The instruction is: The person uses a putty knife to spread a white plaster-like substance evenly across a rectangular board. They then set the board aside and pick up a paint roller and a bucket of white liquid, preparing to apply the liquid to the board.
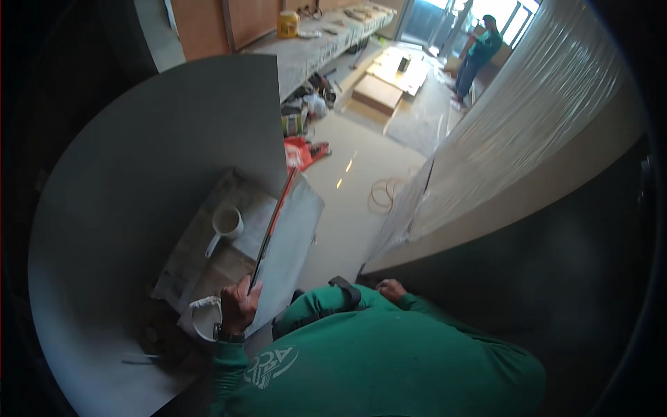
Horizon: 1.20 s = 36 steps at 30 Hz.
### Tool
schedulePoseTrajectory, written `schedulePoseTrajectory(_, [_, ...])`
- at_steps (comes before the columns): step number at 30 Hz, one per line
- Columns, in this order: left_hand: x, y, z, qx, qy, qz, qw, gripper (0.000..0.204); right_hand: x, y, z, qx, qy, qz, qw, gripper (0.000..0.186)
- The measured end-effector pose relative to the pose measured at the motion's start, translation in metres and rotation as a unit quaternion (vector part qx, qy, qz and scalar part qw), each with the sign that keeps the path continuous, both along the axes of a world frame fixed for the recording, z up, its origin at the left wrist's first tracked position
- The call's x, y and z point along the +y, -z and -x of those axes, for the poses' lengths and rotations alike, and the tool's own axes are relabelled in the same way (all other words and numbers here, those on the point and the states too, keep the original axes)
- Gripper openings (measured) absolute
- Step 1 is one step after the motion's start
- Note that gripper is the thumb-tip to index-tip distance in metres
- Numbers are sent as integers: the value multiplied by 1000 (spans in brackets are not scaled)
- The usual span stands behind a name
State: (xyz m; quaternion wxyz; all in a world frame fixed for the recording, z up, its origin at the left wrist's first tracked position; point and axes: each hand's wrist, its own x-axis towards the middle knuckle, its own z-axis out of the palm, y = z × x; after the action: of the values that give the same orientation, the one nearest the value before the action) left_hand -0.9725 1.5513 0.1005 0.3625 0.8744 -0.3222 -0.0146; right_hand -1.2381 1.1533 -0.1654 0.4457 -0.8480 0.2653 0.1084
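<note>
My left hand (240, 306) is closed round the lower end of a long thin rod (271, 229), dark with a red stretch along it. The rod slants up and away over a pale board. Just left of this hand stands a white bucket (206, 320) with a smeared rim. Beyond it, a white dipper with a handle (227, 221) rests on a stained board (187, 250). My right hand (392, 290) is beside my green-clad leg, fingers curled, with no object showing in it.
A tall grey curved panel (160, 132) rises on the left. Plastic sheeting (514, 118) covers the right side. An orange cable (383, 196) and a red bag (300, 153) lie on the floor. Farther off are a low wooden platform (376, 94), a cluttered bench (333, 43) and a person (483, 52).
</note>
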Motion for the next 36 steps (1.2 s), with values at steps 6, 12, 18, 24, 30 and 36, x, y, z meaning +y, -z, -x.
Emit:
schedulePoseTrajectory(6, [-2,-2,-4,3,21,-26,999,25,28,-17,20,56,30,-39,997,30])
schedulePoseTrajectory(12, [-4,-7,-9,-3,49,-36,998,25,43,-7,36,89,142,-124,978,29])
schedulePoseTrajectory(18, [-5,-9,-10,-18,57,-58,996,23,46,-4,37,60,135,-86,985,29])
schedulePoseTrajectory(24, [-8,-12,-10,-29,64,-60,996,23,46,-7,30,64,130,-79,986,29])
schedulePoseTrajectory(30, [-8,-12,-10,-21,74,-90,993,24,40,-51,-2,12,105,-41,994,29])
schedulePoseTrajectory(36, [-12,-11,-11,-31,106,-98,989,24,44,-156,-77,-145,34,51,988,21])
